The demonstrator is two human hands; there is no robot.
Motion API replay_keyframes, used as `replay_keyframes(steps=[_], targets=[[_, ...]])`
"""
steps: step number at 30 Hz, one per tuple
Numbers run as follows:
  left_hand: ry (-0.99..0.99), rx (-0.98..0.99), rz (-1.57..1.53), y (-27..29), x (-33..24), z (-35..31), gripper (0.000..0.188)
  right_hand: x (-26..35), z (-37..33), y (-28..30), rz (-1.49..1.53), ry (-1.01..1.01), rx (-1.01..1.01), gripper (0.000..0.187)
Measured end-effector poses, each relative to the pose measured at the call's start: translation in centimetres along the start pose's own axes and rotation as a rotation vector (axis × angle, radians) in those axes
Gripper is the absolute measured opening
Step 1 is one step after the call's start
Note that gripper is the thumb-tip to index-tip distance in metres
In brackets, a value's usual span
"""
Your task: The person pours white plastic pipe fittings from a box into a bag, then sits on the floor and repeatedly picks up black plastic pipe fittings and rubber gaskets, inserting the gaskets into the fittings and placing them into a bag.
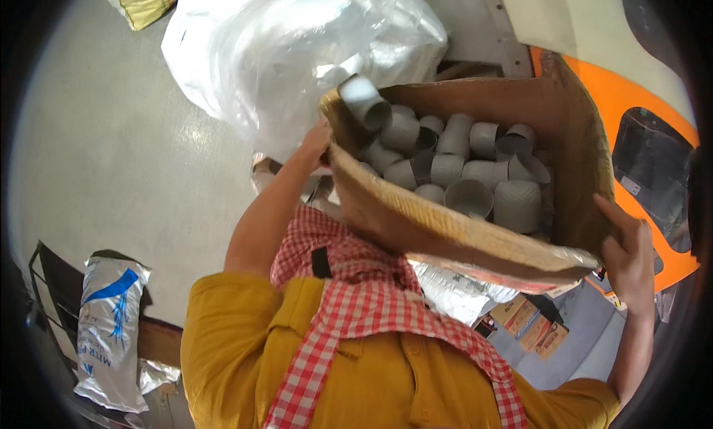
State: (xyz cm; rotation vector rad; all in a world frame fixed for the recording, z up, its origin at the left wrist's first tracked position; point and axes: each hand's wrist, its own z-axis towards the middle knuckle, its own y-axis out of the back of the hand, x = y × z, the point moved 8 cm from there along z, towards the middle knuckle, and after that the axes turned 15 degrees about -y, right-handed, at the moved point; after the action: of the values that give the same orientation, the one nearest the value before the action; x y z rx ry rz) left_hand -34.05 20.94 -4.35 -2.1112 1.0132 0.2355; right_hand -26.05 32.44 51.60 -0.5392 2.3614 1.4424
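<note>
Closest in are a mustard-yellow shirt [364,384] and a red-and-white checked apron [386,308]. Just beyond them, at chest level and between the two hands, is a large cardboard box [438,236], open at the top and tilted so that its inside shows. Its brown walls look worn, the near rim frayed and paler tan, the right wall bowed.

The left hand [318,143] is bent against the box's left corner, gripping it, most fingertips hidden. The right hand [630,254] lies against the outside of the right corner, index finger stretched along the wall, thumb lower; whether it clamps, I cannot tell.

Inside lie many grey pipe fittings [517,205], short, matt and rounded, jumbled at all angles, some with dark open mouths facing up. One leans highest, at the far left corner, its upper end catching the light.

Farther out, a silver sack [111,332] lies at left, a shiny translucent plastic bag [297,50] bulges behind the box, and an orange-and-cream machine [579,87] stands at right.
</note>
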Motion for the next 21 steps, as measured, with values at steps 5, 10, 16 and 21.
replay_keyframes(steps=[5, 10, 16, 21], targets=[[0.013, 0.127, -0.006, -0.2, 8.6, 5.3, 0.041, 3.4, -0.3, -0.1, -0.286, 0.246, -0.207, 0.047], [0.120, -0.006, 0.047, 1.3, 1.6, 3.5, 0.049, 2.2, -0.3, 1.0, -0.216, 0.128, -0.175, 0.045], [0.176, 0.075, 0.265, 3.2, 5.6, 6.1, 0.042, 4.0, -0.6, 0.9, -0.243, 0.214, -0.148, 0.043], [0.093, 0.018, 0.100, 1.8, 7.4, 5.8, 0.032, 4.6, 0.3, 0.9, -0.289, 0.178, -0.160, 0.043]])
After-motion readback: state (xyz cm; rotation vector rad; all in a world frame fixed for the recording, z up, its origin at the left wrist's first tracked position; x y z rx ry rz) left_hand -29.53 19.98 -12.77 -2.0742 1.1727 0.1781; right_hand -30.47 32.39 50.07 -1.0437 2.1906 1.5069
